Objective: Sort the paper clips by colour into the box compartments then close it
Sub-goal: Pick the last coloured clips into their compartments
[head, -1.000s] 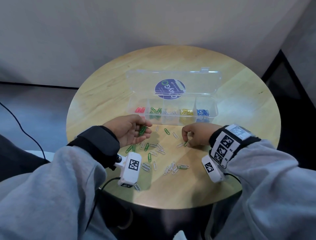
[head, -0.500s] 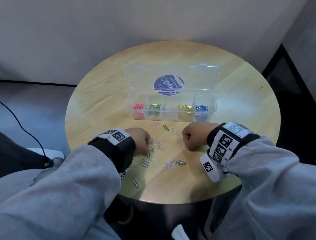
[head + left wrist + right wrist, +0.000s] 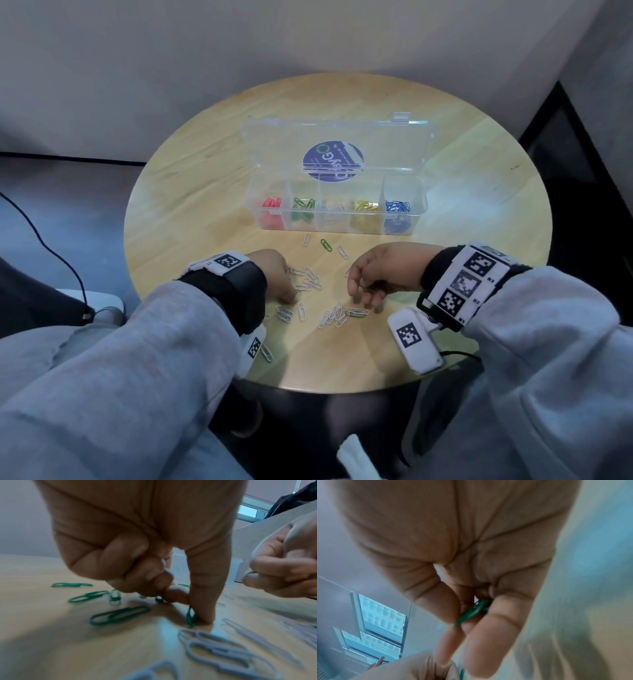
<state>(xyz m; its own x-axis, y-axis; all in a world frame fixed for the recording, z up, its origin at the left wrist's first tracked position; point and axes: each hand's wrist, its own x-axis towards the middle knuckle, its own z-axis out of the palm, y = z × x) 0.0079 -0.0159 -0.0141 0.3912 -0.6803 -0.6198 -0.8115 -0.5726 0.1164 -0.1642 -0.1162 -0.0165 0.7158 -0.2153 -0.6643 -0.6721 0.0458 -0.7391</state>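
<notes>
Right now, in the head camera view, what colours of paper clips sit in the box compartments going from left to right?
Red clips → green clips → white clips → yellow clips → blue clips, all inside the open clear box.

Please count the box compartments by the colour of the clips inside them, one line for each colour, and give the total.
red clips: 1 compartment
green clips: 1 compartment
white clips: 1 compartment
yellow clips: 1 compartment
blue clips: 1 compartment
Total: 5 compartments in the box
</notes>
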